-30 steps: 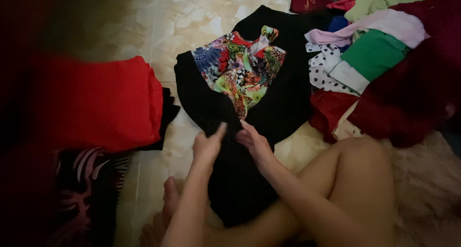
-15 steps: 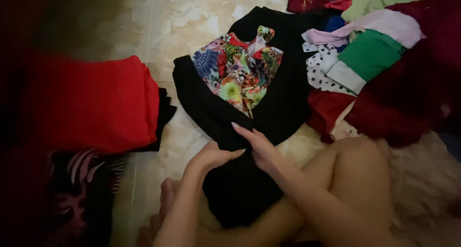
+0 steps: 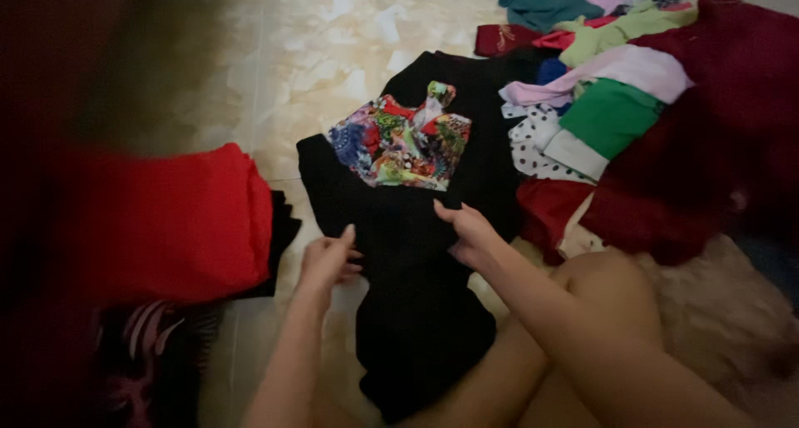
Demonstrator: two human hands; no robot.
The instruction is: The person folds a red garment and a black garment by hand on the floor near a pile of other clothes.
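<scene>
On the tiled floor (image 3: 333, 45), your left hand (image 3: 326, 260) and right hand (image 3: 468, 235) are each pinching the black garment (image 3: 416, 311), which is lying flat under a multicoloured patterned top (image 3: 404, 138).

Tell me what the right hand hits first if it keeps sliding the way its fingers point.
Probably the multicoloured floral-print fabric piece, lying on the black garment just beyond the right hand.

- A floor (image 3: 333, 53) of pale, marbled cream tiles with thin grout lines is seen.
- A shaggy beige rug (image 3: 716, 311) is laid at the lower right.
- The scene is dimly lit; the left edge and upper left corner are lost in blurred shadow.
- No walls or windows are shown.
</scene>
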